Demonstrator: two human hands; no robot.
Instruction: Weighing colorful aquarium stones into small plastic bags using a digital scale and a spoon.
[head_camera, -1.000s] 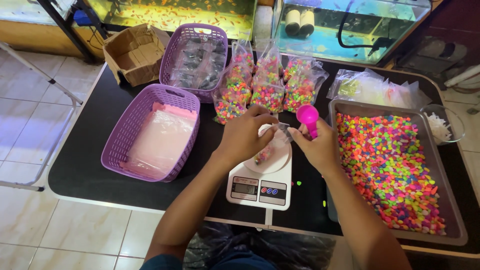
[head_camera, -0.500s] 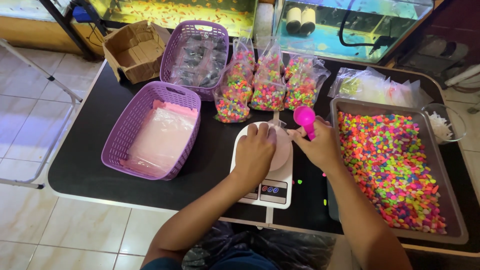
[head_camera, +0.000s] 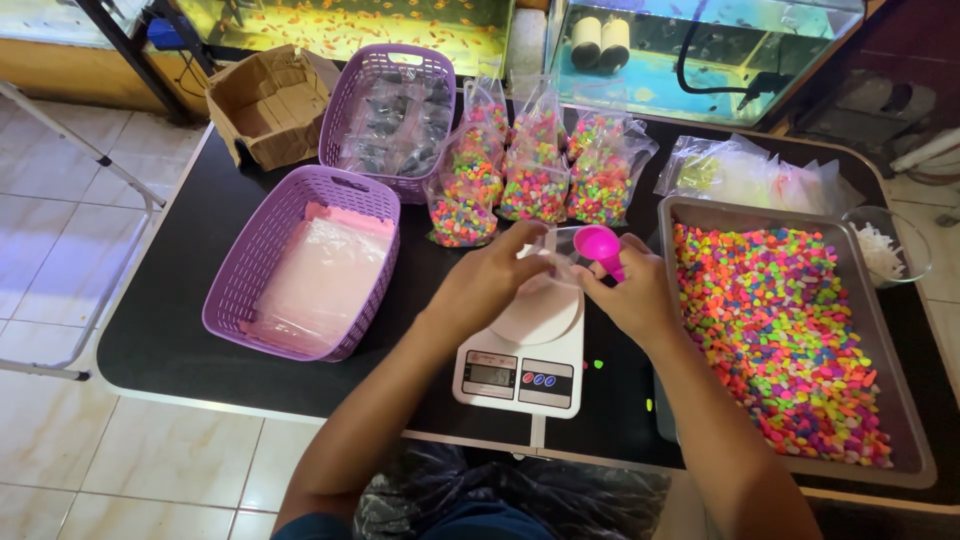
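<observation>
My left hand (head_camera: 488, 282) pinches the edge of an empty clear plastic bag (head_camera: 556, 252) just above the far side of a white kitchen scale (head_camera: 520, 368). My right hand (head_camera: 632, 298) holds a small pink scoop (head_camera: 598, 244) and also touches the bag's other edge. The scoop looks empty. Right of my hands, a metal tray (head_camera: 908, 410) holds a bed of multicoloured gravel (head_camera: 780, 320). Three filled bags of the same gravel (head_camera: 530, 180) stand behind the scale.
A purple basket (head_camera: 250, 262) of flat clear bags sits at the left; a second purple basket (head_camera: 350, 90) and a cardboard box (head_camera: 270, 100) are behind it. More plastic bags (head_camera: 750, 175) and a glass bowl (head_camera: 895, 250) lie at the far right. Aquariums line the back.
My left hand has lifted off the scale's round plate and moved towards the far side. Both hands now hold a clear bag there; the pink scoop stays in my right hand.
</observation>
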